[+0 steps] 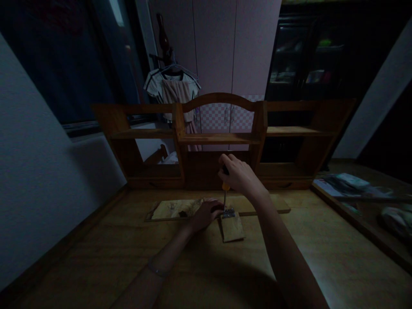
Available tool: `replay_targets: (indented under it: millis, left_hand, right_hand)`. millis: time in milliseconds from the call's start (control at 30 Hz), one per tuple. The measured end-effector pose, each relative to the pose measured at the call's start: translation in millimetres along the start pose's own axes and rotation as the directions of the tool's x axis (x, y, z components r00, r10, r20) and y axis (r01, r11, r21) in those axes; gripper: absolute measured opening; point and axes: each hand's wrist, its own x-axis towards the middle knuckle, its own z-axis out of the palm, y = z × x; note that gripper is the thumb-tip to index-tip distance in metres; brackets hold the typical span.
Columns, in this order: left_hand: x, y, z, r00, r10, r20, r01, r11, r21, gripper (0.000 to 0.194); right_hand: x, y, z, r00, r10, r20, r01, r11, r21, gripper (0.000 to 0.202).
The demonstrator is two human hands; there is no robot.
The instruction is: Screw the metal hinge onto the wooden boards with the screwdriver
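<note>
Upright just below the center of the frame, tip down at a small metal hinge [229, 213]: a screwdriver [225, 187] with an orange-and-dark handle. By all appearances light and rigid, with a smooth grip up top and a slim, hard shaft below; best taken by the thick of the handle, for steady turning and downward pressure. At the tip, the hinge: likely small, stiff and slick to the touch, prone to skating unless pressed flat by its edges.

Directly below in the frame, partly under the hinge, a small wood piece [233, 229]; probably light, hard and easily swivelled, best held along its sides. Just behind, crosswise from left of center to right of center, a long board [172, 209] with dark blotches on its left stretch; stiff, likely heavier than the small piece, graspable at either end, with care for possible splinters.

Around the screwdriver's handle, from above, the right hand [237, 171], clenched with curled fingers. Left of the shaft, low over the long board and close beside the hinge, the left hand [206, 214], fingers bent; impossible to tell from this angle between pinching and mere resting.

Beneath it all, a broad wooden desk [128, 249]. Across the middle of the frame, a wooden shelf unit [219, 98] with an arched top. Farther back, upper left of center, hanging clothes [175, 89]; at upper center, a pale cabinet [214, 51].
</note>
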Motion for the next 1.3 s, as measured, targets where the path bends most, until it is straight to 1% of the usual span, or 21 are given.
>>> replay_targets:
  millis: [100,200,300,367,533,700,833,933,1033,1100,1200,1300]
  left_hand:
    - [-0.1,0.4,-0.1,1.000,-0.019,0.007,0.019,1.000,-0.005,0.014]
    - [-0.7,-0.8,0.6,1.000,-0.016,0.007,0.016,1.000,-0.014,0.015]
    - [-1.0,-1.8,1.2,1.000,-0.008,0.000,0.008,1.000,-0.014,0.014]
    - [-1.1,-2.3,1.4,1.000,-0.009,-0.006,0.009,1.000,-0.006,0.014]
    - [-1.7,-2.8,1.1,1.000,0.006,-0.018,-0.006,1.000,0.019,0.013]
    - [-2.1,-2.2,0.8,1.000,0.025,-0.015,-0.025,1.000,0.012,0.014]
    - [-1.4,-4.1,2.1,1.000,0.011,-0.011,-0.010,1.000,0.023,0.012]
    - [-0.5,-7.2,3.6,1.000,-0.009,0.000,0.009,1.000,0.021,0.014]
    - [0.0,-8.8,4.7,1.000,-0.008,0.001,0.008,1.000,0.023,0.015]
    - [-0.3,-8.3,5.0,1.000,-0.010,-0.014,0.010,1.000,0.022,0.014]
    - [-1.4,-6.9,5.0,1.000,-0.015,-0.025,0.015,1.000,0.001,0.013]
    - [-2.0,-6.6,5.4,1.000,-0.006,-0.018,0.006,1.000,-0.029,0.013]
  right_hand:
    - [-0.1,-0.4,-1.0,1.000,-0.012,-0.006,0.012,0.999,0.045,0.025]
    - [-0.5,-1.3,-0.8,1.000,0.008,-0.030,-0.007,1.000,0.021,0.027]
    - [-0.5,-1.4,0.4,1.000,0.023,-0.018,-0.024,0.999,-0.035,0.022]
    - [-0.6,-1.3,-0.2,1.000,0.011,0.001,-0.011,1.000,-0.028,0.019]
    - [-0.6,-2.5,-3.4,1.000,-0.015,-0.016,0.016,0.999,0.028,0.031]
    - [-0.2,-1.9,-1.4,1.000,-0.003,-0.020,0.002,1.000,-0.018,0.023]
    - [-1.1,-0.5,-3.1,0.999,-0.030,-0.023,0.030,0.999,0.023,0.030]
    - [-1.0,0.0,-2.6,0.999,-0.010,-0.044,0.011,1.000,0.017,0.031]
    - [0.1,0.0,-0.4,0.999,0.026,-0.030,-0.028,0.999,-0.047,0.024]
    - [0.4,-0.3,-0.5,1.000,0.024,-0.007,-0.024,0.998,-0.060,0.020]
    - [-0.2,-1.5,-2.9,1.000,-0.013,-0.003,0.013,1.000,-0.011,0.026]
    - [-0.8,-2.7,-3.4,1.000,-0.017,-0.016,0.017,1.000,0.014,0.029]
